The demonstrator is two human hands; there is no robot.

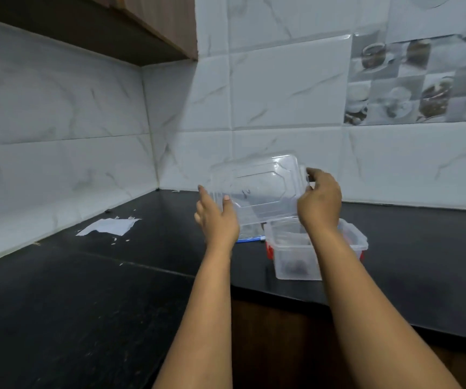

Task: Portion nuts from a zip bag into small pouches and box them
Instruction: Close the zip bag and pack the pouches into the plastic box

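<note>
The left hand [217, 217] pinches the left edge of the clear lid [257, 183]; the right hand [320, 200] grasps its right edge, the lid raised above the desk [85, 290]. Level it over the box [296, 265], near right, align corners, then press down evenly.

Clear box [296, 256] on the counter — its contents show only as a dark smudge through the cloudy wall, too blurred to name; the right forearm covers its middle. Zip bag [250, 239]: only a blue-edged strip shows, the rest hidden behind the left hand [217, 219] and the raised lid [257, 186]. Left fingers past the lid's edge — hard to make out. Both arms are cut off by the bottom edge.
</note>
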